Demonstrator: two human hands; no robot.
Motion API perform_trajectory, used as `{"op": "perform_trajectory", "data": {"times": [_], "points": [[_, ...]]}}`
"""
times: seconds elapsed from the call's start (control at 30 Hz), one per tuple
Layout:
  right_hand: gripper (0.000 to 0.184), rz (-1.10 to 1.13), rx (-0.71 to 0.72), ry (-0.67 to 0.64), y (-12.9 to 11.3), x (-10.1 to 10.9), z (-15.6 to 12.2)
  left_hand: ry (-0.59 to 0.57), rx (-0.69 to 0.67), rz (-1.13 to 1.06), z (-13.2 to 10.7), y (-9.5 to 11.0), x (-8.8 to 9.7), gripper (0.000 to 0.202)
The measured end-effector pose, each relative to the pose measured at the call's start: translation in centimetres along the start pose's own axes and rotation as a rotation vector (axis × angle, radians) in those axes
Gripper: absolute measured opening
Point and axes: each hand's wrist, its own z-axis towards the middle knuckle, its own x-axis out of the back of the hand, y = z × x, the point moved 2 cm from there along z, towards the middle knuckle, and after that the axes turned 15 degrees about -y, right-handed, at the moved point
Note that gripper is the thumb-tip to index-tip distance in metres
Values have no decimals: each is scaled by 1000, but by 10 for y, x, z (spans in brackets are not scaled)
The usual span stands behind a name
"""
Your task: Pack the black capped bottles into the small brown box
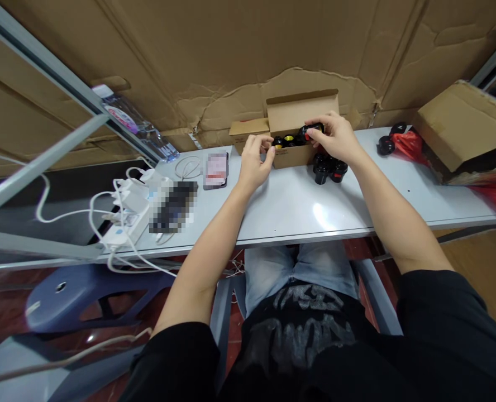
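Black plastic pieces [287,140], round with gold-coloured centres, sit in a row right at the mouth of a small cardboard box [292,153], and both hands are right there on them! The right hand [335,139] is closed around one piece [313,132] with a red mark on it, fingers wrapped over the top, holding it just above the box. The left hand [254,162] comes in half curled, its fingertips [270,146] at the near end of that row; whether it's actually gripping anything, I can't tell from here. The box stands open, its lid flap [302,109] up at the back. Just beside it on the white table [298,209], a cluster of black pieces [327,168] stands close to the right hand. Further right, more black pieces [386,142] lie by a red plastic bag [409,146] and a big cardboard carton [463,125]. Over on the left, a power strip [126,231] trails white cables [93,215] beside a blurred phone [173,206].
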Motion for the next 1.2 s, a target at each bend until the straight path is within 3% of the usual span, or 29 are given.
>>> {"op": "perform_trajectory", "data": {"times": [0.13,0.3,0.6,0.77,0.93,1.07,1.2], "points": [[54,-160,8,-20,1,4,1,15,1,-15,0,-6,-3,82],[60,-184,-16,-3,0,1,11,-15,-6,14,0,0,-1,81],[27,-190,11,-155,16,-10,24,-65,-37,35,-1,25,2,63],[24,-219,39,-181,13,-6,22,-180,-122,48,-4,50,-8,40],[26,-365,29,-235,4,-5,18,-405,-265,34,-11,79,-26,25],[36,-411,0,-275,3,-4,16,-522,-291,54,-18,92,-39,33],[37,-332,6,-239,8,2,18,-565,-268,94,-19,97,-52,55]]}}
